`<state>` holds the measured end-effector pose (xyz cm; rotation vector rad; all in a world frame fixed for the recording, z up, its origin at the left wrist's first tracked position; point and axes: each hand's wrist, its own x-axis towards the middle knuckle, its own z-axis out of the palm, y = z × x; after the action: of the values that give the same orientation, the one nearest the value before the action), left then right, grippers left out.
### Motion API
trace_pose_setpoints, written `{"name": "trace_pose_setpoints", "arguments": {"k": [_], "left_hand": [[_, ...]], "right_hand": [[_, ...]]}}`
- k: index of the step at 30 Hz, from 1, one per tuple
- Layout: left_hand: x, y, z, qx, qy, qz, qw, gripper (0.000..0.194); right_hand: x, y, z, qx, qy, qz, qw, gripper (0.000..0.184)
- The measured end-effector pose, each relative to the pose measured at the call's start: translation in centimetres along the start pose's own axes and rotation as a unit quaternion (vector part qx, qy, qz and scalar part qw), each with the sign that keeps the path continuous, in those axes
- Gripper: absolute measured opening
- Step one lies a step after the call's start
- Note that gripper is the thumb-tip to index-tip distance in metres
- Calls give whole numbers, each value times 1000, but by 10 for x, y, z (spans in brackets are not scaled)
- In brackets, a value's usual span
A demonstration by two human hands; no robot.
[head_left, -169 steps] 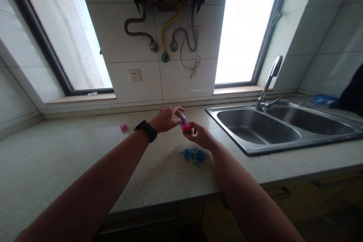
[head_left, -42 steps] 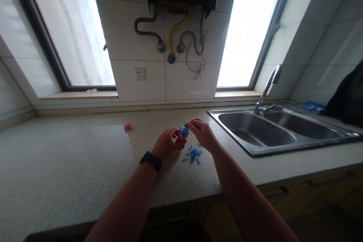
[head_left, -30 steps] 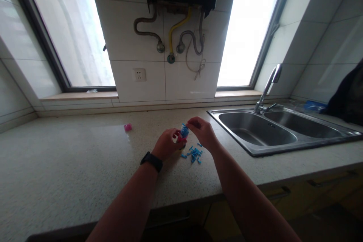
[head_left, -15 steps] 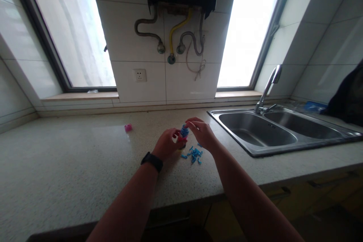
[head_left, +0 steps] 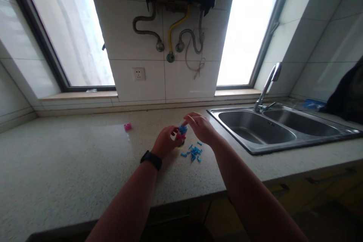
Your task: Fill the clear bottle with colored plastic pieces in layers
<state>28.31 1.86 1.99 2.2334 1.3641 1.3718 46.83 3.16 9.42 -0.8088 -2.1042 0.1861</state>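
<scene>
My left hand (head_left: 166,143), with a black watch on the wrist, is closed around a small pink-and-blue object (head_left: 182,131) standing on the counter. Its lower part is pink, with blue pieces rising above it. What kind of thing it is, I cannot make out. From the right, my right hand (head_left: 200,126) reaches over its top, fingers bent together at the upper blue part. Anything pinched in those fingertips is too small or hidden to name. Several small blue plastic pieces (head_left: 194,152) lie scattered just in front of the object, between my forearms.
A pink piece (head_left: 127,126) lies farther left on the speckled counter (head_left: 85,166). To the right is a double steel sink (head_left: 252,149) with a tap (head_left: 266,87). Behind, pipes (head_left: 170,38) run down the tiled wall beside a socket (head_left: 138,73). A dark item (head_left: 346,90) stands far right.
Both hands stay at the pink-and-blue object, with the right fingers shifted slightly at its top. The view has tilted and moved a little. The loose blue pieces look much the same.
</scene>
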Motion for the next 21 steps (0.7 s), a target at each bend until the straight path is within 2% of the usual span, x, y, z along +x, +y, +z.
{"name": "trace_pose_setpoints", "arguments": {"k": [5,7,8,10,12,14,18,21], "left_hand": [[1,-1,-4,-13,12,-6,1000,32],[2,-3,-5,-22,29,-18,999,30],[3,-4,-5,-30,36,-24,999,29],[3,-5,-5,-46,40,-30,998,30],[4,-6,-5,-51,32,-24,998,32],[4,-7,-5,-48,18,-16,999,33],[3,-6,-4,-47,2,-20,999,41],[4,-5,-6,-67,-15,-31,997,50]], "right_hand": [[-1,17,4,101,112,63,986,47],[-3,26,9,117,126,101,980,38],[-5,30,12,124,114,119,978,32],[-9,35,20,148,47,134,979,28],[-15,39,28,190,-41,123,973,35],[-20,40,36,234,-93,110,961,39],[-23,39,41,264,-88,111,954,39],[-18,37,32,251,-92,102,958,37]]}}
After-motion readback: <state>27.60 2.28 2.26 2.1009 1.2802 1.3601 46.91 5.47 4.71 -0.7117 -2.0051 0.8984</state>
